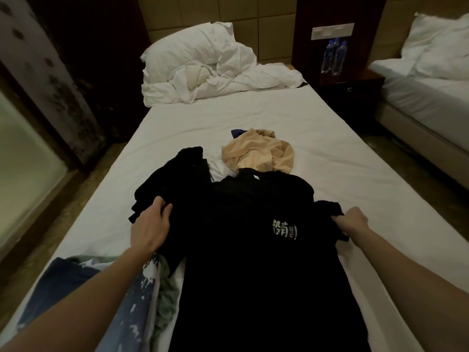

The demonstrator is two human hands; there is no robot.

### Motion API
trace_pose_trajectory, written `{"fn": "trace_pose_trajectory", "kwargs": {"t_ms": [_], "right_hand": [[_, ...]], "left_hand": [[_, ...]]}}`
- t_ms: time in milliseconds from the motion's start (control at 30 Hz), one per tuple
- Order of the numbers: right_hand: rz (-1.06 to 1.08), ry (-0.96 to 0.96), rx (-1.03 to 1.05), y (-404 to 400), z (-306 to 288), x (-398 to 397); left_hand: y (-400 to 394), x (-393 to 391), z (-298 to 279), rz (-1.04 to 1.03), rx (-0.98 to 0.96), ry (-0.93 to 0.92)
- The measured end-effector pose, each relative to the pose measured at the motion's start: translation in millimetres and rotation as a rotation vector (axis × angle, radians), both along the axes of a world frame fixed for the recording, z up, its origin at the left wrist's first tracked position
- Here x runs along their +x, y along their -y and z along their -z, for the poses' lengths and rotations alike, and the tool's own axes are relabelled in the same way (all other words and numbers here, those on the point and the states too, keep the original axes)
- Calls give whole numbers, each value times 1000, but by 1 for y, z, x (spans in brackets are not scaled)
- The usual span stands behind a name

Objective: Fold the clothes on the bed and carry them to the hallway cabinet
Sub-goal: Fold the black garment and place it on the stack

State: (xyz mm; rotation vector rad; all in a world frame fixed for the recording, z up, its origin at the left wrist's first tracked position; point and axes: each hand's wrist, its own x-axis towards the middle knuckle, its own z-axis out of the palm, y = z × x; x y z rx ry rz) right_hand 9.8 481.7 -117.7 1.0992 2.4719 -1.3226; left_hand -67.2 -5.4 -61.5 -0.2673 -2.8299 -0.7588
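Note:
A black T-shirt [253, 250] with a small white print on its chest lies spread front-up on the white bed [228, 118]. My left hand [151, 224] grips its left sleeve area, fingers curled into the dark cloth. My right hand [351, 221] pinches the right sleeve at the shirt's edge. Another black garment [175, 171] lies bunched beyond my left hand. A crumpled beige garment [258, 151] sits past the collar, with a bit of blue cloth [238, 132] showing behind it.
A blue-and-white patterned garment [132, 295] and a green one [166, 301] lie at the near left under my forearm. White pillow and rumpled duvet [203, 67] fill the bed's head. A dark nightstand [350, 90] with water bottles [335, 55] stands right, then a second bed [418, 92].

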Motion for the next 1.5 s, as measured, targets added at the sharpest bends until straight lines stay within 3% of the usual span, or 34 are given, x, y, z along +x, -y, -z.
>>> {"fn": "trace_pose_trajectory", "kwargs": {"t_ms": [133,267,367,467,567,633,700,767,867,933,1033,1200,1267,1367,1500], "right_hand": [[45,-101,-213,2,-3,3],[174,-440,-503,11,-27,9],[187,-545,-289,15,-45,7],[138,-583,-34,43,-63,0],[-67,-628,87,84,-62,-11],[-407,-500,91,106,-51,-15],[-738,-292,227,118,-35,-15],[-760,-300,349,121,-23,-6],[-573,-537,309,119,-12,21],[-499,-611,296,116,-5,37],[-450,-617,236,107,-2,61],[-459,-508,134,90,3,105],[-535,-344,74,84,8,122],[-568,-188,151,90,15,148],[-517,-86,257,109,22,184]], "left_hand": [[-4,-10,-11,-29,73,228],[3,-29,-18,-167,386,610],[-1,-24,-23,-165,650,739],[-1,-15,-19,-151,694,781],[5,-12,-14,-242,672,696],[0,-8,-20,-280,731,615],[-12,-8,-33,-253,787,524],[-33,-12,-47,-183,746,430],[-81,-18,-62,4,517,267],[-121,-12,-69,190,423,325],[-168,4,-77,339,578,598],[-162,17,-67,208,732,472],[-134,26,-53,152,571,417],[-79,61,-23,188,206,389],[-24,128,18,246,-67,750]]}}
